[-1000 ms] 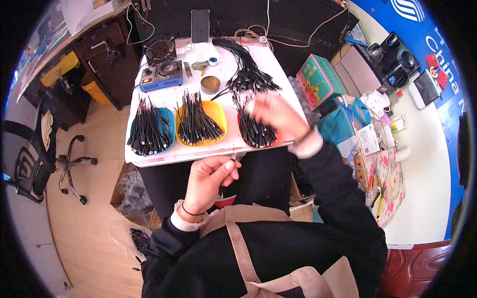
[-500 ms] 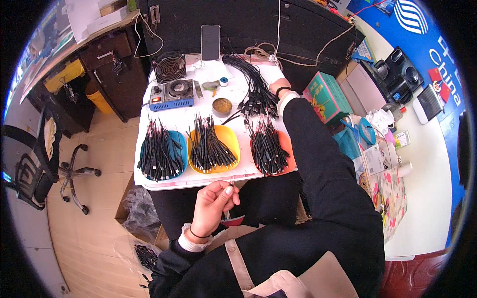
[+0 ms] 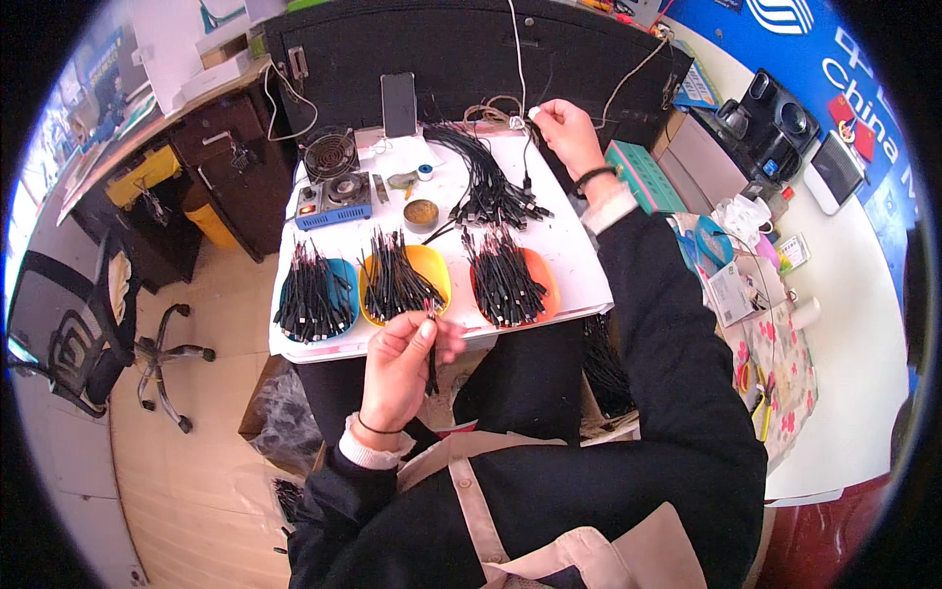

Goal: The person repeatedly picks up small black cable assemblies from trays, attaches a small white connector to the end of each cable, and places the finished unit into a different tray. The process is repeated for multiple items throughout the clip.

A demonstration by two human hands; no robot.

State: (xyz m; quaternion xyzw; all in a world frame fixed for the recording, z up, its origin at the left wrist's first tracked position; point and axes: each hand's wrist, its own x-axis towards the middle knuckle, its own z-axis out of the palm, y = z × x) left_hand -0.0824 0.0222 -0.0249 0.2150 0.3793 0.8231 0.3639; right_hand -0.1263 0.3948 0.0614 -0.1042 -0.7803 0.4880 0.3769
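Observation:
Just in front of the white table's near edge, my left hand [image 3: 392, 368] pinches a short black cable [image 3: 433, 368], its thin wire ends pointing up. My right hand [image 3: 572, 135] is raised at the table's far right corner. Its fingers are closed on another black cable [image 3: 527, 162], which hangs down toward a heap of loose black cables [image 3: 496, 191]. Along the near side sit a blue bowl [image 3: 346, 275], a yellow bowl [image 3: 432, 261] and an orange bowl [image 3: 546, 280], each filled with black cables with metal plugs.
Farther back on the table stand a blue heating unit [image 3: 343, 210], a round-grilled fan [image 3: 331, 155], a tin of brownish paste [image 3: 421, 214], a small spool [image 3: 425, 172] and an upright phone [image 3: 398, 105]. A green box [image 3: 643, 175] is to the right, a wheeled chair [image 3: 78, 334] to the left.
My right hand has lifted from the cable heap with a cable hanging from its fingers. My left hand now overlaps the table's near edge. The whole view has shifted slightly.

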